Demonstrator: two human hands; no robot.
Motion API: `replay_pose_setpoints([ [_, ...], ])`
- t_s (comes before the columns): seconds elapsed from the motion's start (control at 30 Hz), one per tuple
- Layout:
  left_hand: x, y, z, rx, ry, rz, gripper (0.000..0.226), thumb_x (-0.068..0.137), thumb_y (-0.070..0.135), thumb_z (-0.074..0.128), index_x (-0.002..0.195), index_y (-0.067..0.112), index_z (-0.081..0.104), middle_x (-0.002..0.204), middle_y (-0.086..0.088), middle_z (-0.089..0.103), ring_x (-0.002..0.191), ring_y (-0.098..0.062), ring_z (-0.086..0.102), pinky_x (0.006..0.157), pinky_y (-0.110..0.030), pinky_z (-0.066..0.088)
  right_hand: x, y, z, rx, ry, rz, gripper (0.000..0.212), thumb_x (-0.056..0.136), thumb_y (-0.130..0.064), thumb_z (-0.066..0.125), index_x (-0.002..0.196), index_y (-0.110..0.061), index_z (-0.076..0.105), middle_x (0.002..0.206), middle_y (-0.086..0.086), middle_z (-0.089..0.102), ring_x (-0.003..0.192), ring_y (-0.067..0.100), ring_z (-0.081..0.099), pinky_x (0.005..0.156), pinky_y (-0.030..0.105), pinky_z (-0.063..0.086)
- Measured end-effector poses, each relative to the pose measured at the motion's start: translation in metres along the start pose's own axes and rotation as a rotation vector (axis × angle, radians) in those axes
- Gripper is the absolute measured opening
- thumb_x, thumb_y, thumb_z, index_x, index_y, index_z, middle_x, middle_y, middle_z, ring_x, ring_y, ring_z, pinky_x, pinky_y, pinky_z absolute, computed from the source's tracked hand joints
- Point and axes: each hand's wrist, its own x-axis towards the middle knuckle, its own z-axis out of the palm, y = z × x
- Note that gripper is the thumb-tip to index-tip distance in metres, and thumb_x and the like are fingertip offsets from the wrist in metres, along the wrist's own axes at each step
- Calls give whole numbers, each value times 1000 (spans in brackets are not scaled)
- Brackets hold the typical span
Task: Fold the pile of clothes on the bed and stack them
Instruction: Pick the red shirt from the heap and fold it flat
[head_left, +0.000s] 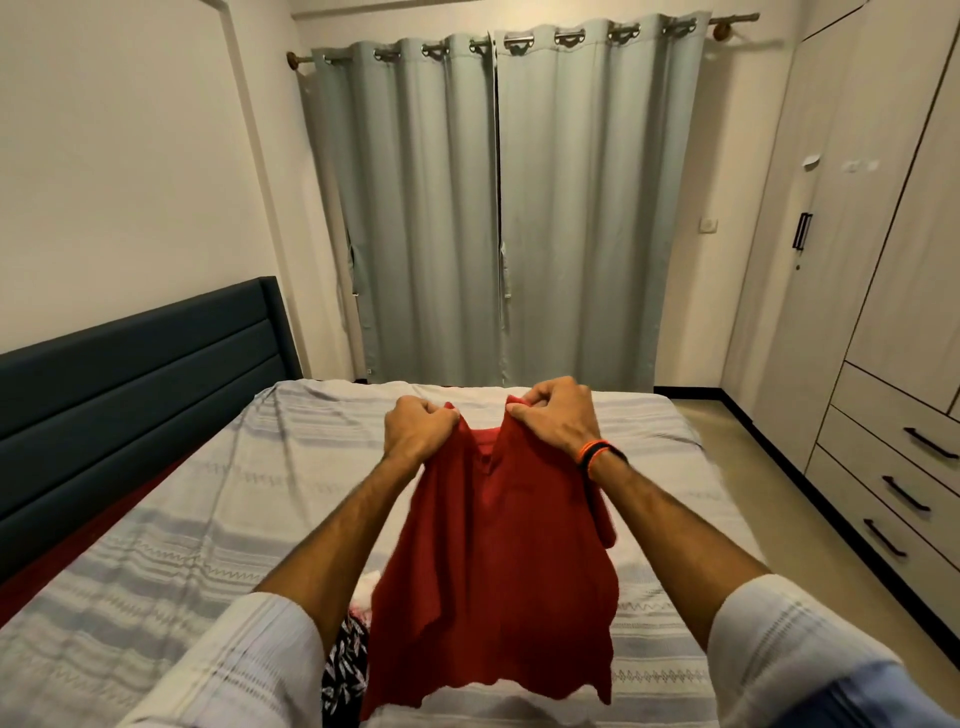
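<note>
Head camera view: a person's left hand (418, 431) and right hand (553, 415), fingers curled tight, each pinch a shoulder of a red shirt (498, 561) held up at centre frame above the striped bed (197, 519). A black patterned garment (345, 660) lies at lower centre, partly hidden behind the shirt.

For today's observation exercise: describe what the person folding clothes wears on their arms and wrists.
Both forearms are bare. Each upper arm shows a light, whitish-grey sleeve with faint stripes, pushed up near the elbow: left sleeve, right sleeve. The right wrist carries two thin bands, one orange, one black. The left wrist shows nothing worn.
</note>
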Motion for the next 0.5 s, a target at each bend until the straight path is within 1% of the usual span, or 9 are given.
replay_pose_setpoints([
  [0.1, -10, 9, 14, 6, -4, 15, 34, 80, 24, 67, 49, 12, 58, 55, -4, 58, 57, -19, 55, 59, -26, 41, -8, -11, 17, 7, -13, -28, 16, 72, -35, 78, 62, -24, 73, 62, -8, 69, 75, 13, 68, 78, 26, 55],
  [0.2, -15, 10, 18, 4, -13, 11, 37, 81, 27, 67, 49, 13, 57, 56, -2, 58, 58, -18, 55, 54, -26, 39, -13, -16, 24, 14, -24, -33, 17, 74, -37, 78, 70, -21, 77, 70, -3, 74, 77, 15, 69, 78, 28, 55],
  [0.27, -12, 7, 11, -28, -31, 15, 41, 81, 26, 70, 46, 14, 51, 52, 1, 53, 54, -16, 50, 53, -26, 34, -11, -17, 16, 17, -46, -30, 16, 74, -36, 79, 73, -20, 78, 70, -4, 73, 76, 12, 68, 74, 25, 52],
  [0.33, -9, 4, -11, -151, -143, 41, 42, 82, 22, 72, 50, 16, 47, 53, 0, 46, 50, -13, 41, 53, -25, 30, -7, -18, -4, 53, -121, -40, 11, 75, -32, 81, 74, -22, 78, 67, -9, 70, 69, 6, 64, 69, 21, 47],
  [0.37, -7, 1, -25, -216, -228, 50, 37, 85, 19, 72, 55, 14, 51, 56, -2, 46, 50, -12, 39, 52, -24, 30, -5, -18, -17, 96, -190, -52, 10, 76, -29, 82, 74, -22, 77, 65, -11, 69, 64, 2, 61, 66, 21, 46],
  [0.43, -4, -3, -56, -295, -383, 80, 23, 90, 16, 68, 70, 6, 61, 62, -4, 52, 53, -11, 43, 51, -21, 36, -5, -19, -46, 214, -352, -73, 7, 80, -20, 80, 75, -18, 75, 61, -12, 67, 56, -2, 57, 60, 18, 46],
  [0.5, -6, -4, -83, -334, -493, 67, 19, 93, 15, 62, 79, 3, 64, 64, -4, 59, 55, -10, 50, 52, -17, 45, -6, -17, -70, 333, -488, -71, 7, 85, -11, 74, 79, -11, 73, 63, -8, 68, 56, 1, 59, 57, 15, 47],
])
